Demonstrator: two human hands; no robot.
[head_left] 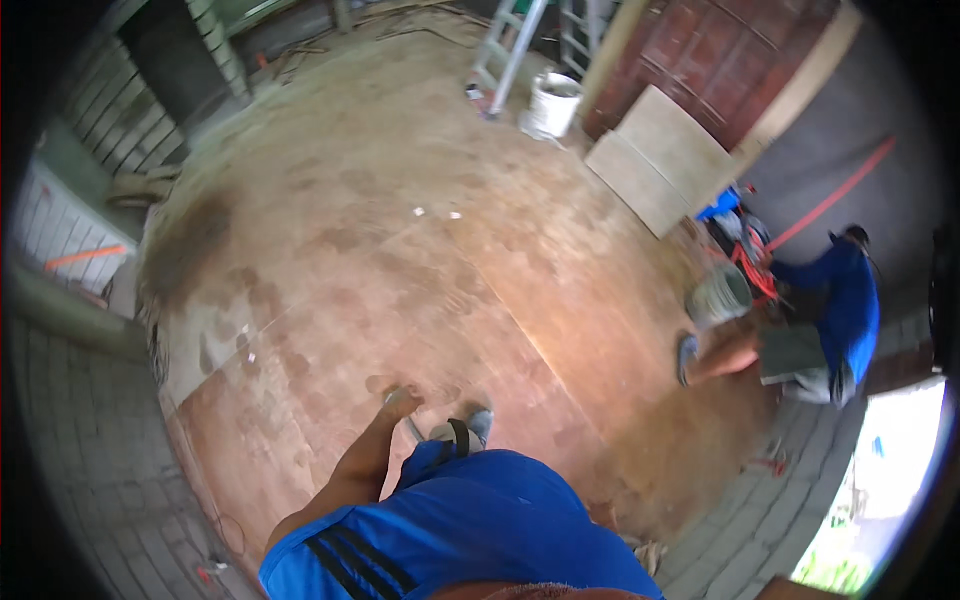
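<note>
My left hand (405,402) is held out low in front of me, its fingers closed. A slim pale-grey rod-like thing (414,430) shows at the hand and slants back toward my leg; its kind is too small and blurred to make out. Below the hand lies the reddish-brown board floor (330,350), marked with darker patches. One of my shoes (480,424) stands just right of the hand. My right hand is out of sight, with my blue shirt filling the lower middle.
At the right a co-worker in a blue shirt (850,310) bends beside a grey bucket (719,295) and red hoses or cords (748,265). Flat tan sheets (660,155) lean by a reddish door. A white bucket (553,105) and a ladder (512,50) stand at the back.
</note>
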